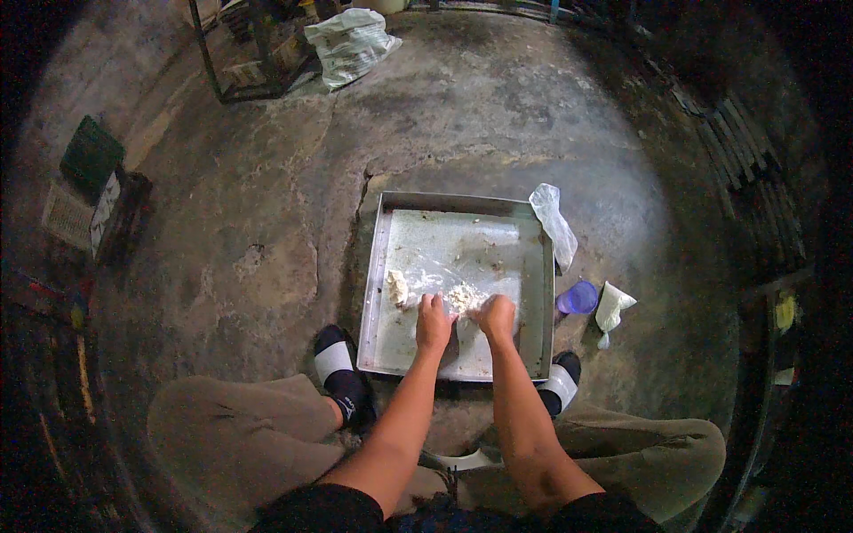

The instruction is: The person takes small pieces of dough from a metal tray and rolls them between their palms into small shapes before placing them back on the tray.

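Note:
A square metal tray (384,258) with raised sides lies on the floor in front of me. Inside it, crumbly whitish dough (463,296) with loose flour is heaped between my two hands. My left hand (434,320) is at the left edge of this heap, its fingers bent and close together against the dough. From the right, my right hand (496,314) presses into the same heap with curled fingers, the fingertips partly hidden. A separate pale lump of dough (396,288) sits near the tray's left wall, apart from both hands.
To the tray's right are a clear plastic bag (553,226), a purple cup (578,298) and a small tied bag of white powder (613,313). My slippered feet (336,360) flank the near corners. A white sack (349,46) stands farther back by a metal frame (258,87).

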{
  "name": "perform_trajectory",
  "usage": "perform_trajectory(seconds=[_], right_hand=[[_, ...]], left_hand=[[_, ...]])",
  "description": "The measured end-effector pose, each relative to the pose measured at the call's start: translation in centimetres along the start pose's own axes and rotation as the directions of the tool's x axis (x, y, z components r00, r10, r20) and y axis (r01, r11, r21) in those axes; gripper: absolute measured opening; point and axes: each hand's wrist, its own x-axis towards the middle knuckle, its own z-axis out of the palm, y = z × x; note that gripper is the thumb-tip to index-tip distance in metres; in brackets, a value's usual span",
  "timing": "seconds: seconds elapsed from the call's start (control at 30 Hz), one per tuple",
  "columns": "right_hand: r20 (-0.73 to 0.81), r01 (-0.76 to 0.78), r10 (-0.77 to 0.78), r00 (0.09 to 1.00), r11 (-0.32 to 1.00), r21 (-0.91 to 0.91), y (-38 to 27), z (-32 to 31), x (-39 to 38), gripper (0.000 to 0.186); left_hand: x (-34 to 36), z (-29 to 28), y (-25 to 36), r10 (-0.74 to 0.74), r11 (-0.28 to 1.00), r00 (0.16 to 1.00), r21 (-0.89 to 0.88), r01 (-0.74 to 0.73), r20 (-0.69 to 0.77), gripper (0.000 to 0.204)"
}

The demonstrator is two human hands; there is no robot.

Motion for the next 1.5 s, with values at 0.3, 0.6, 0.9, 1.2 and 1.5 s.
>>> perform_trajectory(seconds=[0.3,0.6,0.9,1.2,1.5], right_hand=[[-0.143,0.136,-0.11,0.984,0.972,0.19,-0.2,1.6,1.4,0.02],[-0.161,0.125,-0.119,0.98,0.992,0.028,0.4,2.3,1.8,0.013],[-0.255,0.152,-0.13,0.958,0.986,0.066,1.1,0.9,2.5,0.012],[-0.226,0.359,-0.32,0.92,0.92,0.159,-0.6,2.0,1.1,0.019],[-0.097,0.345,-0.342,0.935,0.938,0.019,-1.9,0.4,-0.2,0.034]], left_hand=[[3.1,1.2,-0.2,-0.03,0.975,0.954,-0.201,0.093,0.299,0.026],[2.7,1.4,0.1,0.02,0.988,0.97,-0.153,0.018,0.244,0.022],[3.7,0.3,0.1,-0.119,0.981,0.975,-0.13,0.145,0.188,0.022],[3.4,0.8,-0.3,0.105,0.981,0.909,-0.19,-0.029,0.404,0.025],[4.7,-3.0,-1.7,-0.054,0.998,0.998,-0.02,0.054,-0.022,0.021]])
